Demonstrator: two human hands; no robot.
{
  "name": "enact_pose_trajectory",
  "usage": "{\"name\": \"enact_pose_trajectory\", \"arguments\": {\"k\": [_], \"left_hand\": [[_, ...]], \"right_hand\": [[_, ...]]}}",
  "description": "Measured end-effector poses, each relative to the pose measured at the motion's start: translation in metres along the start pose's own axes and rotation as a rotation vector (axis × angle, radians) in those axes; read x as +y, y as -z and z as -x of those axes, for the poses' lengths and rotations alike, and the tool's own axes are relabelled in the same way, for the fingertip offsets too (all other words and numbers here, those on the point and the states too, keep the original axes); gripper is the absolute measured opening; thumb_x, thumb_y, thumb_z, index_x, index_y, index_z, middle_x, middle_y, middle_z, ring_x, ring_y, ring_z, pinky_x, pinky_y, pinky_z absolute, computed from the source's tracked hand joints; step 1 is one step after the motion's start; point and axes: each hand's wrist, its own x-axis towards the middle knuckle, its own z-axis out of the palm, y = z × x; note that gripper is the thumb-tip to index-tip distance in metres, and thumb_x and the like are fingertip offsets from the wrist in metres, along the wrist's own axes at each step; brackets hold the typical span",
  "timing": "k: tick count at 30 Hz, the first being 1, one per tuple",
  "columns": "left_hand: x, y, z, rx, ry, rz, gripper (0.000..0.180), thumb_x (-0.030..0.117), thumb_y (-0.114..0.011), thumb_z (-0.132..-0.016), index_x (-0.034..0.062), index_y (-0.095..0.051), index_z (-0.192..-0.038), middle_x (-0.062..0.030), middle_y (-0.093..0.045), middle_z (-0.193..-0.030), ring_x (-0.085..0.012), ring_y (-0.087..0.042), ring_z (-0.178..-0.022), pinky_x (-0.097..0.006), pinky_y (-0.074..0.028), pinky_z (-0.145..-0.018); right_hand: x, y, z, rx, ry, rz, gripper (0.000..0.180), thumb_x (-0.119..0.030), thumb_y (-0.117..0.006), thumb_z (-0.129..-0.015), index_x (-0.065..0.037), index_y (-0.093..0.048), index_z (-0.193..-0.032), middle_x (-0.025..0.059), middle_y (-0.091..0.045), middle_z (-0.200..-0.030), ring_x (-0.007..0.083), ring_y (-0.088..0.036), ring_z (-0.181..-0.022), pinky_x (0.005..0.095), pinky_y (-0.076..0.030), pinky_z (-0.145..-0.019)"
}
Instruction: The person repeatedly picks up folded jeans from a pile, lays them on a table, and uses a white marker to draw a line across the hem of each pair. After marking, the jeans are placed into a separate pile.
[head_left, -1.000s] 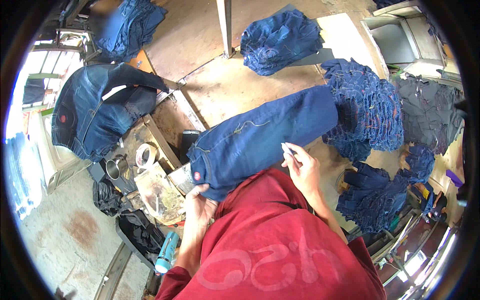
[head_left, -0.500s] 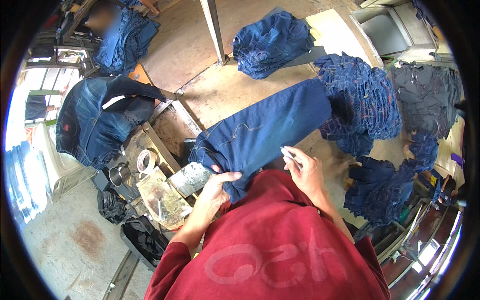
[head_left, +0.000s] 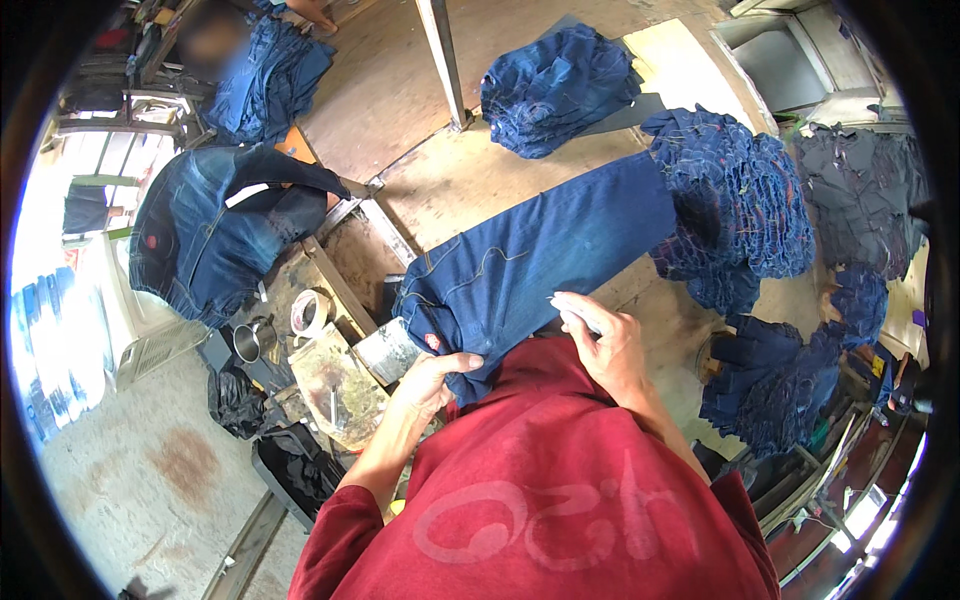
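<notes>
A dark blue denim piece (head_left: 550, 245), with loose pale threads on its upper face, stretches from my lap toward the pile at the right. My left hand (head_left: 432, 382) grips its bunched near-left end, thumb on top, beside a small red patch. Close to its lower edge, my right hand (head_left: 602, 335) is closed round a small silvery tool (head_left: 556, 303). Only the tool's pointed tip shows; its kind is hidden by the fingers.
Denim heaps (head_left: 740, 205) lie to the right, another bundle (head_left: 560, 90) ahead. Jeans (head_left: 215, 225) drape at the left. Below them, a cluttered bench holds a tape roll (head_left: 309, 313) and metal mug (head_left: 254, 341). A metal post (head_left: 443, 60) stands ahead; a person sits far left.
The surroundings have shifted slightly to the right in view. My right hand has moved a little left along the denim's lower edge, while my left keeps its grip.
</notes>
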Motion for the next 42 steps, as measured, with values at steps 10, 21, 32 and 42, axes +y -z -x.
{"name": "enact_pose_trajectory", "arguments": {"k": [10,21,32,42], "left_hand": [[0.006,-0.005,0.004,0.034,-0.124,-0.090,0.060,-0.014,-0.080,-0.082,-0.0027,-0.066,-0.139,-0.0144,-0.075,-0.132,-0.0270,-0.073,-0.120,-0.041,-0.057,-0.109],[0.009,0.009,0.009,-0.095,-0.033,-0.100,0.052,-0.014,-0.078,-0.085,-0.0026,-0.068,-0.135,-0.0147,-0.077,-0.126,-0.0261,-0.076,-0.112,-0.041,-0.062,-0.101],[0.007,0.014,0.006,-0.095,-0.039,-0.105,0.053,-0.013,-0.079,-0.084,-0.0039,-0.068,-0.135,-0.0137,-0.078,-0.125,-0.0253,-0.076,-0.112,-0.040,-0.061,-0.101],[-0.006,0.002,0.010,-0.077,-0.263,-0.048,0.060,-0.010,-0.082,-0.084,0.0006,-0.066,-0.140,-0.0106,-0.074,-0.132,-0.0244,-0.073,-0.118,-0.041,-0.058,-0.108]], "right_hand": [[-0.038,-0.015,-0.006,0.043,0.208,0.162,0.003,-0.013,-0.075,-0.099,-0.011,-0.076,-0.101,0.0052,-0.079,-0.090,0.0283,-0.075,-0.072,0.0406,-0.061,-0.067],[-0.055,-0.028,-0.007,-0.031,0.262,0.368,0.014,-0.020,-0.082,-0.094,-0.014,-0.073,-0.085,0.0069,-0.071,-0.069,0.0286,-0.069,-0.060,0.0421,-0.054,-0.055],[-0.052,-0.020,-0.016,-0.220,0.197,0.307,0.023,-0.028,-0.078,-0.097,-0.012,-0.075,-0.081,0.0120,-0.071,-0.067,0.0344,-0.072,-0.061,0.0449,-0.053,-0.054],[-0.073,-0.044,-0.037,-0.142,0.340,0.380,0.027,-0.028,-0.078,-0.097,-0.013,-0.070,-0.077,0.0103,-0.070,-0.065,0.0317,-0.071,-0.057,0.0437,-0.053,-0.052]]}}
